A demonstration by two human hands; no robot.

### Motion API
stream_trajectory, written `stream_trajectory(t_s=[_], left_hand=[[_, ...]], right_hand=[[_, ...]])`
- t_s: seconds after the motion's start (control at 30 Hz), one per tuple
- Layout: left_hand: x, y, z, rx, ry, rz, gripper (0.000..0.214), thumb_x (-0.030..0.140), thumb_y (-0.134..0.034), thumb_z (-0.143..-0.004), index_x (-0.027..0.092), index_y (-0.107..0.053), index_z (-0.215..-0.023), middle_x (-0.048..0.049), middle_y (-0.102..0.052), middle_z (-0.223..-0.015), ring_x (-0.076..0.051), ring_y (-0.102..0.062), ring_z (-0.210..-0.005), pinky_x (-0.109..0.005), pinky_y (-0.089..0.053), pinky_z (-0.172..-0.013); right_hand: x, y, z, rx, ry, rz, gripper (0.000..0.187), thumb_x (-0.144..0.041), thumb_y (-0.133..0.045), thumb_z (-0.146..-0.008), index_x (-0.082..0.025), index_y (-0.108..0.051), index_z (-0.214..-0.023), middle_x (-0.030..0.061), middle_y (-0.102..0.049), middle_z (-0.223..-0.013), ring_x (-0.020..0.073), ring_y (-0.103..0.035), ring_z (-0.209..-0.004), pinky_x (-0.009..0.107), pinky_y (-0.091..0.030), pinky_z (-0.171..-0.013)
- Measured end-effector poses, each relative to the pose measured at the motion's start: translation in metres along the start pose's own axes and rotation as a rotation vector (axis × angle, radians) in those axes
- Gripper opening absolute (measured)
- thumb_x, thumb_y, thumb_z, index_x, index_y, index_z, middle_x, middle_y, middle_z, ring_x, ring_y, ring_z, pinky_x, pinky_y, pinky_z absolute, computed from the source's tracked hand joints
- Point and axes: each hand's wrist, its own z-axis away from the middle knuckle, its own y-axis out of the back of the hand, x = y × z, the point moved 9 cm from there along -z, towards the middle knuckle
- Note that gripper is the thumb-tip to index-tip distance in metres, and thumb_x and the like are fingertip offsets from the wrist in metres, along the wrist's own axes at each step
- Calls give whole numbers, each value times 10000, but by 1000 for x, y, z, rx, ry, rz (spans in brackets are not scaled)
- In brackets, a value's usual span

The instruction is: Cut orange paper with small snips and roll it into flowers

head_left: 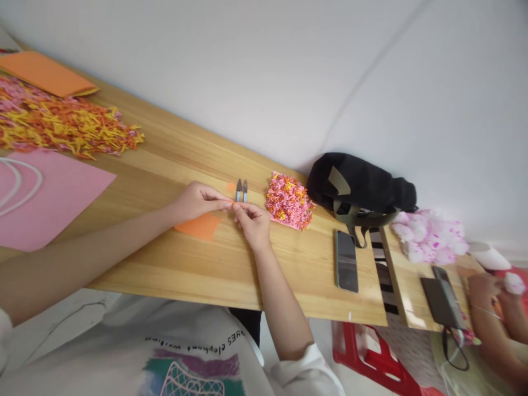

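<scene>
My left hand [197, 200] and my right hand [252, 223] meet over the wooden table [173, 264], fingertips pinched together on a tiny orange paper piece [233, 204]. An orange paper sheet [198, 226] lies flat just below my left hand. Small thread snips [241, 190] rest on the table right behind my fingertips. To the right of my right hand sits a pink sheet heaped with small pink, orange and yellow rolled paper bits [289, 200].
A big heap of the same paper bits [61, 125], a pink sheet [45, 198] with white rings and an orange pad [45, 74] lie at left. A black bag [363, 187], two phones [345, 260], pink fluff [429, 237] and another person's hand [493, 286] are at right.
</scene>
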Motion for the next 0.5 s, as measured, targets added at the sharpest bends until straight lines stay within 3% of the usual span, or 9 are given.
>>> stream_trajectory(t_s=[0.27,0.5], left_hand=[[6,4,1,84,45,69,191,356,-816,-537,210,-782,-656,-24,-786,-745,-212,-743,-761,-294,-601,-754],[7,3,2,88,43,97,134,312,-797,-537,211,-769,-619,-19,-777,-702,-201,-732,-716,-289,-592,-725]], right_hand=[[1,1,-1,23,-14,-42,329,-491,-714,-644,-177,-682,-734,-60,-519,-498,68,-387,-425,237,-292,-439],[2,1,-2,1,8,-32,288,-451,-705,-658,-173,-695,-731,-63,-494,-478,72,-377,-425,244,-276,-445]])
